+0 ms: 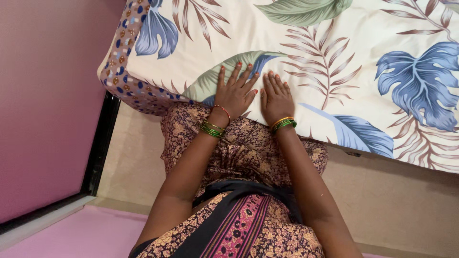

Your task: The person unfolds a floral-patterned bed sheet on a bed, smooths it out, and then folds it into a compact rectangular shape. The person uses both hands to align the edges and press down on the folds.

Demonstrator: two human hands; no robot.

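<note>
Both my hands lie flat, palms down, on a cream bedsheet (344, 43) printed with large blue, green and brown leaves. My left hand (235, 91) has its fingers spread and rests near the bed's front edge. My right hand (276, 98) lies right beside it with the fingers close together. Neither hand holds anything. Green and gold bangles circle both wrists. My body in a patterned brown and pink garment (244, 153) presses against the bed's edge.
The mattress corner (119, 71), covered in a brown fabric with blue and white dots, sits at the left. A pink wall (43, 105) with a black strip stands at the left. Beige floor tiles (392, 200) run beneath the bed's edge.
</note>
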